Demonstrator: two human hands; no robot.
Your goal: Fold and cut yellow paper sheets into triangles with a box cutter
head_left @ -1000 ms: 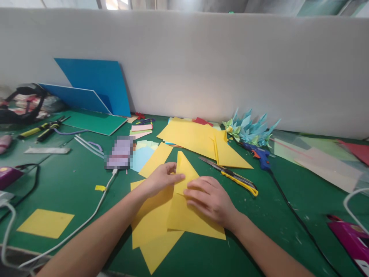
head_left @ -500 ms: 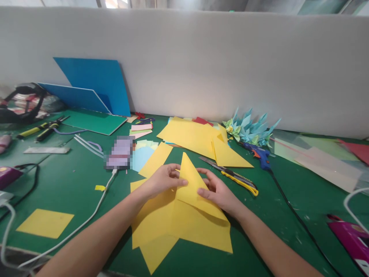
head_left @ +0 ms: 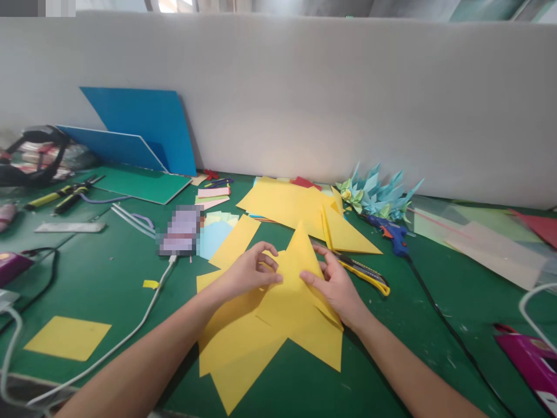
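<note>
In the head view, the folded yellow paper (head_left: 293, 290) lies directly between the two hands, over the green table (head_left: 143, 331) and in front of the person. The left hand (head_left: 250, 274) is on its left side and the right hand (head_left: 342, 289) is on its right side. The right hand is the nearer one: its thumb lies upon the front of the paper and its fingers go behind the right edge, so it seems to pinch the paper there. The left hand has its fingers curved and the thumb stretched toward the left edge of the paper; a gap shows between thumb and fingers, and I cannot tell whether it pinches anything.

The paper narrows to a sharp tip, which points away from the person, toward the pale partition (head_left: 278, 104). The long axis runs from this tip back toward the person, and the wider part spreads at the near end, where one corner reaches to the lower right. Below and to the left, loose yellow sheets (head_left: 235, 377) lie partly under it. The utility knife (head_left: 365, 280) is just beyond the right hand.
</note>
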